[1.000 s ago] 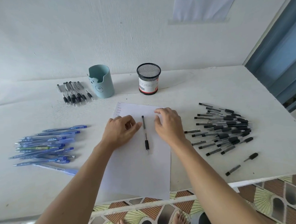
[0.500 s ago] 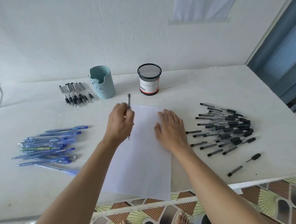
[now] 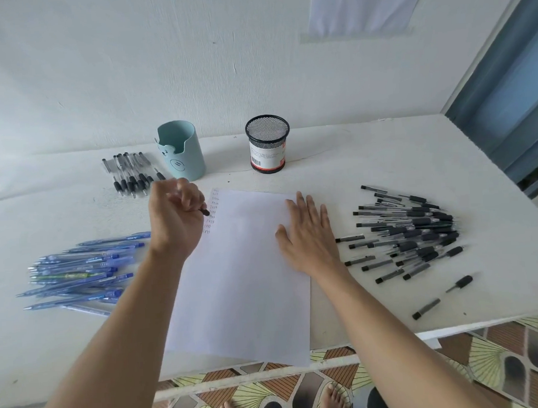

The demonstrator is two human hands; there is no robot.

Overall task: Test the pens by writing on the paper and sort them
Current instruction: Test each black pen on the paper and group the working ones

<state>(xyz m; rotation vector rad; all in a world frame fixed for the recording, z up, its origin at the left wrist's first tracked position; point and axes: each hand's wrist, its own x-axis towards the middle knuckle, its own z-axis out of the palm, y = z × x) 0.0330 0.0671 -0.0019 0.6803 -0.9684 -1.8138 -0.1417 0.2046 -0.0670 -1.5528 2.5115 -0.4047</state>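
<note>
The left hand (image 3: pixel 174 215) has shifted to the far-left corner of the paper (image 3: pixel 244 283), fingers curled round the black pen (image 3: pixel 204 211). Only the pen's dark end now shows, beside the written column. The right hand (image 3: pixel 306 233) stays flat, fingers straight, on the paper's right edge.

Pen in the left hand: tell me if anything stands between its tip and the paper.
Nothing visible does. The left hand grips the pen, its dark tip at the left edge of the paper, beside the written column. The right hand lies flat on the right edge, clear of it.
</note>
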